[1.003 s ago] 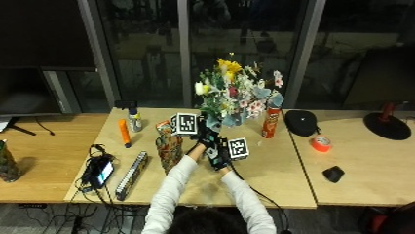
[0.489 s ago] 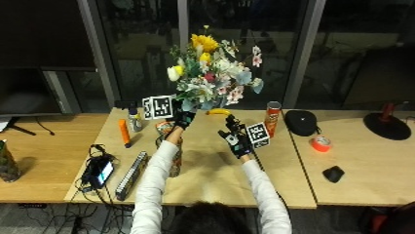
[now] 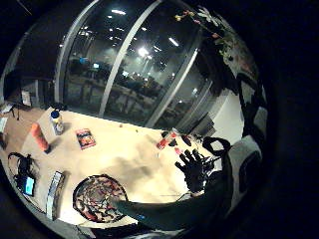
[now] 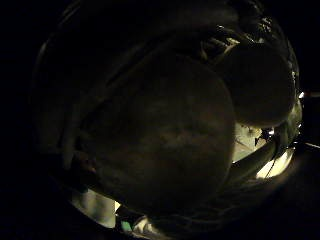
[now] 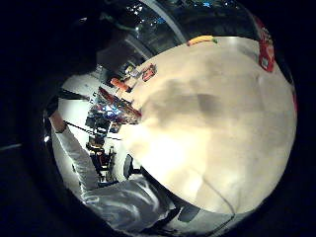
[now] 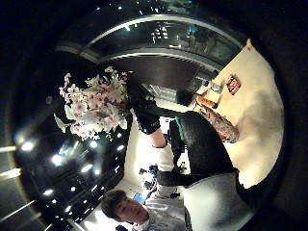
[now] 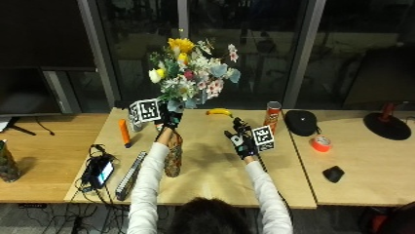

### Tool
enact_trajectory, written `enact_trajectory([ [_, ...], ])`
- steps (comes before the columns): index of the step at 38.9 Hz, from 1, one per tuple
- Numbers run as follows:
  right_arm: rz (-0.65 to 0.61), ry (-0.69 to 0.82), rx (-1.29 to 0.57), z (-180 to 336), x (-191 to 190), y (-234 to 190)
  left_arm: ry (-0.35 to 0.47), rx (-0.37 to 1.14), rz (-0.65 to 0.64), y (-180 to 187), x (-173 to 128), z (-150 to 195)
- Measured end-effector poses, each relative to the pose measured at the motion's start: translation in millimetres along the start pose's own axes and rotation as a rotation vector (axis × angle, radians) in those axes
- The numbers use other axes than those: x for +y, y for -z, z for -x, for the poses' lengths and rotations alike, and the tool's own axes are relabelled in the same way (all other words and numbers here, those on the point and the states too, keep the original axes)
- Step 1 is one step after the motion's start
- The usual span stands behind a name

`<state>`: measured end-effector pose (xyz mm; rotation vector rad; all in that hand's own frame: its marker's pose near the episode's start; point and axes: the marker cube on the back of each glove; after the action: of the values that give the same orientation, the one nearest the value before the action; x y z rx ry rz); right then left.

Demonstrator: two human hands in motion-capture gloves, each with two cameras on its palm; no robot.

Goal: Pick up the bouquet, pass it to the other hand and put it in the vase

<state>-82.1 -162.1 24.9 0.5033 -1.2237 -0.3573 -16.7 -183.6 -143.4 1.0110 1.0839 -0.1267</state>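
An office or lab room at night: long light wooden tables [image 7: 214,180] stand pushed together before a far wall of tall dark glass panes in grey metal frames [image 7: 310,53], which mirror ceiling lights. At the left near edge lie a black keyboard [image 7: 131,168] and tangled black cables [image 7: 97,170]; a black computer mouse [image 7: 333,173] sits right.

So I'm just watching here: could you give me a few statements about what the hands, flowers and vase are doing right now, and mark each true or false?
1. The left hand holds the bouquet up above the table. True.
2. The bouquet already stands in the vase. False: it is held above the vase.
3. The right hand grips the bouquet too. False: it is open, apart from it.
4. A banana lies on the table. True.
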Motion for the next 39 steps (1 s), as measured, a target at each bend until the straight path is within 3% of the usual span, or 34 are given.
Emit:
enact_trajectory([
  [6, -0.010, -0.211, -0.005, -17.5, 9.4, -0.8, 0.008, 0.007, -0.006, 1.2, 0.9, 22.3],
  [14, -0.007, -0.220, 0.011, -28.4, 12.4, -4.4, 0.017, 0.013, -0.010, 3.6, 4.6, 46.4],
  [18, -0.037, -0.116, 0.073, -22.2, 13.7, -6.2, -0.002, 0.115, 0.014, 7.2, 12.3, 49.7],
  [20, -0.058, -0.076, 0.105, -21.0, 15.9, -6.5, 0.042, 0.151, 0.088, 11.9, 24.6, 54.3],
  [23, -0.139, -0.095, 0.193, -29.0, 16.0, -6.5, 0.175, 0.131, 0.327, 21.5, 56.0, 75.5],
  [26, -0.039, -0.228, 0.048, -19.9, 32.7, -15.5, 0.261, 0.074, 0.610, 29.7, 94.4, 132.3],
  [28, 0.025, -0.286, -0.018, -24.3, 43.7, -20.7, 0.306, 0.029, 0.714, 42.2, 120.8, 170.7],
  [32, 0.051, -0.352, 0.015, -48.0, 55.0, -23.7, 0.349, 0.000, 0.752, 71.9, 153.4, 203.9],
  [39, 0.056, -0.384, 0.054, -64.5, 66.0, -17.3, 0.368, 0.017, 0.724, 89.0, 158.5, 215.5],
])
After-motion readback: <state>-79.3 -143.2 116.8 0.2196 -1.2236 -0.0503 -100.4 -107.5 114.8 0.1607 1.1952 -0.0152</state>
